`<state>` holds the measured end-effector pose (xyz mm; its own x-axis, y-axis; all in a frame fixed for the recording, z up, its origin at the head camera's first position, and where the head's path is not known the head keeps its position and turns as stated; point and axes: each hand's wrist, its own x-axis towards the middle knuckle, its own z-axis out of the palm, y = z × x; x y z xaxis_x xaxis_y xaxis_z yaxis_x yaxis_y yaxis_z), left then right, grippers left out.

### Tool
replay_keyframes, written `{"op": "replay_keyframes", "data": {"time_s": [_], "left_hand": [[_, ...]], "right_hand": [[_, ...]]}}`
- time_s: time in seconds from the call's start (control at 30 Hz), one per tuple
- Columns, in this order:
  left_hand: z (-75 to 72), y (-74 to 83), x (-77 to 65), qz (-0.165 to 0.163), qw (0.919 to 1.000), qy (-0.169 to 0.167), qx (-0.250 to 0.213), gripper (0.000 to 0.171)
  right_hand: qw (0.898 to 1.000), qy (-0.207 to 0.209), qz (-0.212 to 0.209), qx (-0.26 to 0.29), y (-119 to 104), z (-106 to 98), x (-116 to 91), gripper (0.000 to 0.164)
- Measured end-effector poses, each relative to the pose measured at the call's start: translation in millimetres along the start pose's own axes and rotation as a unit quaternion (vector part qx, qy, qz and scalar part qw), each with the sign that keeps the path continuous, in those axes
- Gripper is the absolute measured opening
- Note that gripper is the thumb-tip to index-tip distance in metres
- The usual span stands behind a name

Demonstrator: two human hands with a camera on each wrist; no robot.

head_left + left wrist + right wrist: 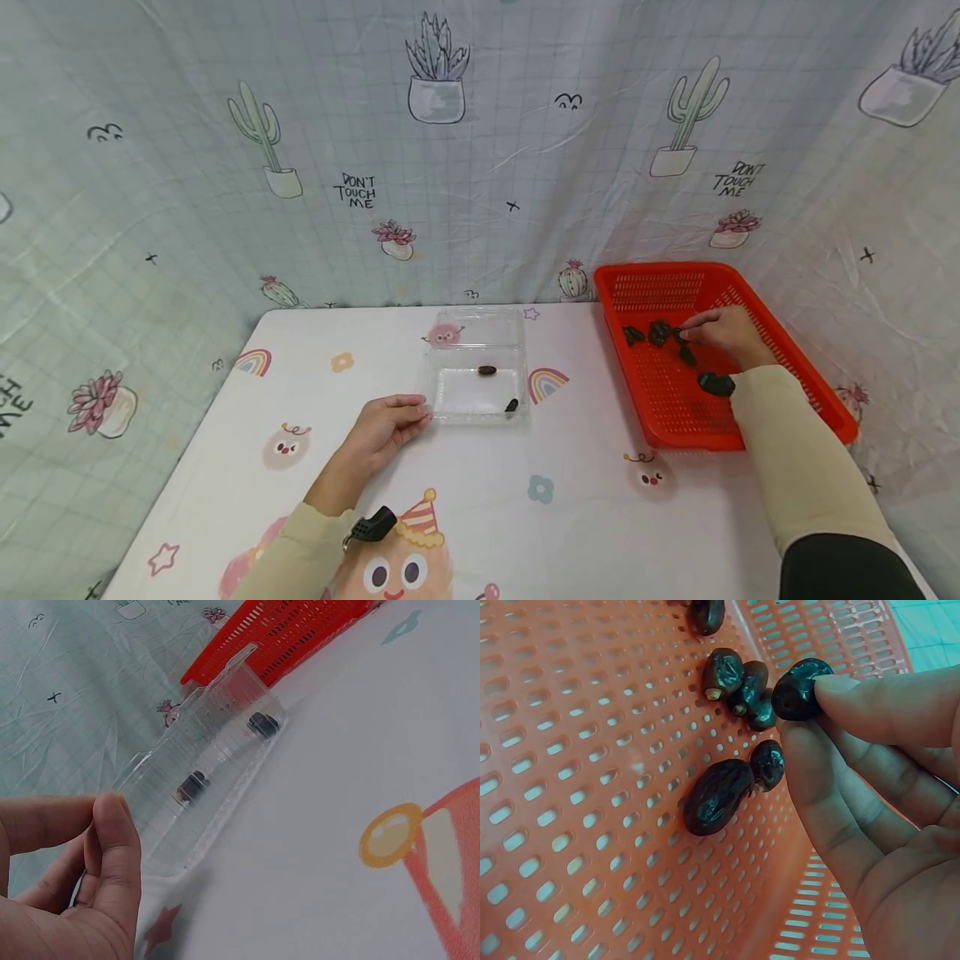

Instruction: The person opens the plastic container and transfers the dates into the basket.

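Note:
My right hand [726, 335] is over the red plastic basket [667, 404]. Between thumb and fingertips it pinches a dark, glossy, wrinkled date [801, 691], clearest in the right wrist view. Several more dates [718, 796] lie on the basket's slotted floor below and beside those fingers. At the middle of the table stands a clear plastic box [465, 398] with its lid [487, 327] folded back. Two dates are inside, one dark brown date [487, 370] near the middle and another date [512, 406] at the front right corner. My left hand [384, 427] pinches the box's front left edge.
A white tablecloth [585, 508] with cartoon prints covers the table. Behind it hangs a pale curtain [480, 167] printed with cacti, which also runs along both sides. The basket's raised walls surround the right hand, and its back rim stands close to the curtain.

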<state>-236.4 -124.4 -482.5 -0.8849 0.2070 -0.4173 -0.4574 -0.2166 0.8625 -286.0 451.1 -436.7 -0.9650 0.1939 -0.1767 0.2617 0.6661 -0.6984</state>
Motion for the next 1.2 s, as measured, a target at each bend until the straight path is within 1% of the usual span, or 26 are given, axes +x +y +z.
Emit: {"op": "replay_keyframes", "data": {"time_s": [0.23,0.37,0.5,0.77,0.9,1.0,1.07,1.2], "left_hand": [[1.0,0.7,-1.3,0.000,1.0000,0.003,0.001,0.043],[0.8,1.3,-2.0,-0.001,1.0000,0.001,0.004,0.043],[0.7,1.3,-2.4,0.000,1.0000,-0.002,0.003,0.044],[2.2,-0.6,-1.4,0.000,1.0000,0.004,-0.002,0.043],[1.9,-1.1,-1.7,0.002,1.0000,0.006,0.000,0.041],[0.3,-1.6,-1.7,0.001,1.0000,0.005,0.000,0.042],[-0.8,-1.7,-1.6,0.001,1.0000,0.001,0.001,0.043],[-0.9,-0.6,-0.2,0.005,1.0000,-0.007,-0.001,0.042]], "right_hand": [[1.000,0.002,-0.002,-0.007,-1,3,-3,0.037],[1.000,-0.016,0.000,-0.009,-1,3,-3,0.037],[0.999,-0.030,-0.008,-0.015,1,3,-1,0.034],[0.998,-0.037,-0.013,-0.049,2,3,1,0.033],[0.997,-0.036,-0.029,-0.068,0,3,1,0.026],[0.995,-0.027,-0.044,-0.080,-3,3,1,0.024],[0.996,-0.020,-0.048,-0.076,-9,1,0,0.025],[0.998,-0.019,-0.053,-0.028,-28,-4,-5,0.033]]}}
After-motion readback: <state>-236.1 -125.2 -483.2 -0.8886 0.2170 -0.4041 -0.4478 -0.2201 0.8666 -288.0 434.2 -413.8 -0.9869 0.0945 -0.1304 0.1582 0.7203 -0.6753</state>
